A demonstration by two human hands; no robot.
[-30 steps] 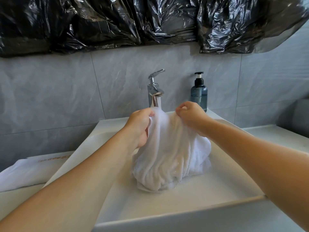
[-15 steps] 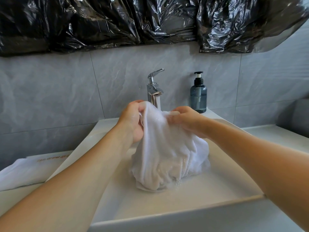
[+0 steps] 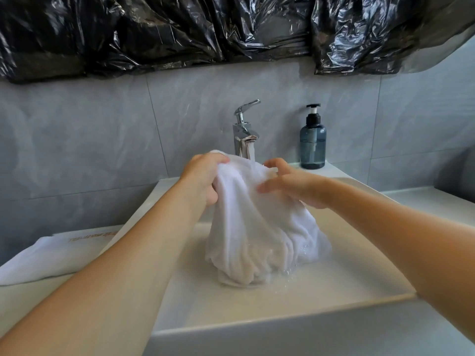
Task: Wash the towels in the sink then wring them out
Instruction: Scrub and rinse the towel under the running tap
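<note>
Plastic sheeting, black and crinkled, hangs across the grey tiled wall. Below it sits a white sink, where a wet white towel hangs bunched, its lower end resting on the basin floor. On the counter to the left lies a second, folded towel. Left hand grips the hanging towel's top edge; right hand clutches it with curled fingers. Water runs from the tap onto the cloth. A soap bottle stands beside the tap.

Left hand clenched, right hand fingers loosely curled
</note>
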